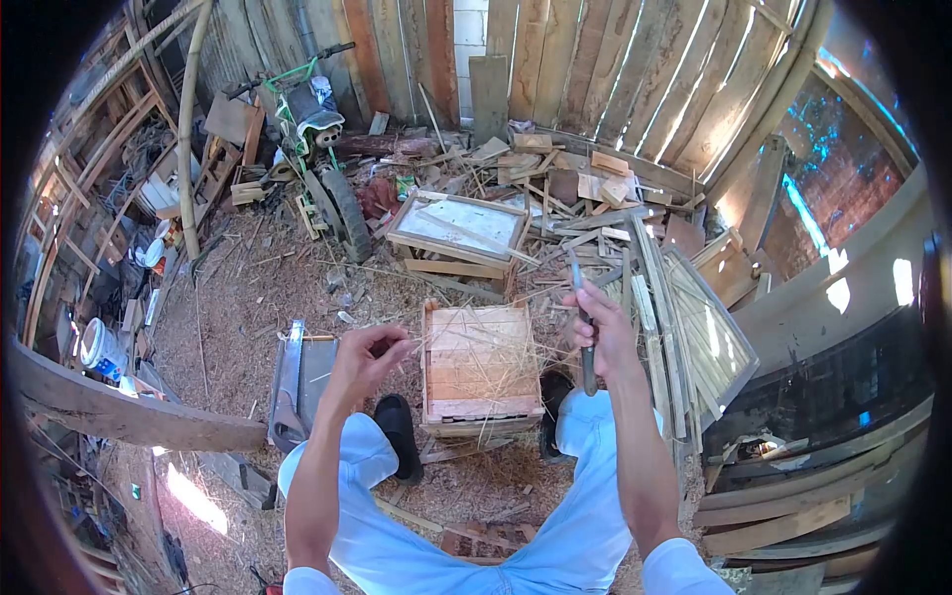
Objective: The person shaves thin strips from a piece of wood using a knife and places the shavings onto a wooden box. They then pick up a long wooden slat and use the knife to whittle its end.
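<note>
My right hand is wrapped round a knife, its narrow grey blade pointing up and away from me and its dark handle end below my fist. My left hand is closed in a pinch left of the wooden box. A thin pale strand seems to run from its fingertips, but what they hold is too fine to make out. Between my knees stands the slatted wooden box. Thin straw-like shavings lie scattered across its top, some hanging over the near edge.
A handsaw rests by my left knee. Ahead is a wooden-framed tray, with a motorbike behind it to the left. Scrap wood is heaped at the back; long strips and a framed panel lean at right.
</note>
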Demonstrator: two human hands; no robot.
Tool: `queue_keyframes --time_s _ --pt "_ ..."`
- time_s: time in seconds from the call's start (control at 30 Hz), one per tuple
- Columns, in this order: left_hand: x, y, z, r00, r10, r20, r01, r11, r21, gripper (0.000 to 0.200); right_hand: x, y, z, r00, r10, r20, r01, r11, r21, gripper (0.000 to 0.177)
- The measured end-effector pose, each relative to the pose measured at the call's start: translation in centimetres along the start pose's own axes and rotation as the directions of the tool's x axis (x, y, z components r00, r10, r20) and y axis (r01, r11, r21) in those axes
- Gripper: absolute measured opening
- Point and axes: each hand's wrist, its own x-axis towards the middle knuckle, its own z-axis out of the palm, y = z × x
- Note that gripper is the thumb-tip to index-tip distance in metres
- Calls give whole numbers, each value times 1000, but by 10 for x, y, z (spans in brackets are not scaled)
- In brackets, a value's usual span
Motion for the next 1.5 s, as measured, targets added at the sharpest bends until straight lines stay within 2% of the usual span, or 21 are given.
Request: queue_keyframes --time_s 0.07,0.13,0.17,0.2,0.27,0.3,0.37,0.4,0.47,0.5,0.57,0.67,0.8,0.93,1.0,1.07,1.13,1.17,1.4,1.47,1.5 --pt "-3 -2 -5 1000 13 5 -13 999 37 11 5 -1 -15 1000 -13 14 13 1000 18 33" --pt "-7 -8 -10 1000 19 2 -19 997 74 12 9 -11 -27 978 -57 -199 71 995 65 30" --pt "-8 -14 -12 999 -5 -41 7 999 34 13 6 -16 -29 974 -123 -189 129 991 20 29" --pt "-9 -21 -17 996 -32 -85 32 1000 -2 14 3 -14 -25 972 -157 -176 158 987 -10 28" --pt "-5 -27 -11 992 -26 -125 28 1000 12 16 -6 0 -12 988 -129 -85 118 986 -122 28" --pt "-3 -26 -4 989 -17 -145 19 1000 14 17 -8 6 -3 990 -118 -75 108 987 -122 28" --pt "2 -13 9 987 -22 -158 29 999 41 17 -12 19 16 999 36 36 -29 986 -165 31" --pt "5 -7 16 987 -16 -160 28 997 72 18 -12 27 23 999 38 38 -31 985 -167 31" --pt "9 0 28 986 9 -169 2 998 64 17 -9 45 37 979 111 171 -28 903 -428 32" --pt "11 4 34 984 35 -174 -26 998 54 17 -10 53 45 979 109 170 -27 905 -424 32" --pt "16 11 45 983 64 -170 -56 997 50 17 -13 66 58 939 98 328 22 939 -342 32" --pt "17 22 60 984 100 -149 -96 995 29 17 -13 66 71 922 146 358 -47 961 -271 36" --pt "14 28 65 987 108 -117 -110 994 -8 15 -8 65 66 895 207 394 -89 951 -297 33" --pt "8 28 61 989 100 -109 -100 995 6 14 -9 58 59 908 189 374 -105 967 -234 31" --pt "4 28 60 988 110 -112 -106 994 35 13 -3 52 50 930 177 322 -144 982 -124 33" --pt "2 31 60 982 129 -142 -121 991 64 12 -8 58 52 933 186 307 -151 979 -134 31" --pt "0 32 66 981 125 -150 -120 992 38 12 -15 64 63 879 297 373 -248 953 -175 25" --pt "-1 32 68 980 119 -158 -118 993 15 12 -20 66 69 898 311 311 -259 945 -197 23" --pt "-4 35 67 971 162 -179 -152 986 67 13 -11 54 58 928 277 251 -243 957 -159 29" --pt "-5 34 66 991 62 -120 -60 998 20 13 -7 56 49 932 261 252 -229 962 -149 31" --pt "-5 33 64 991 62 -120 -60 998 18 13 -5 54 48 937 249 247 -221 966 -135 32"
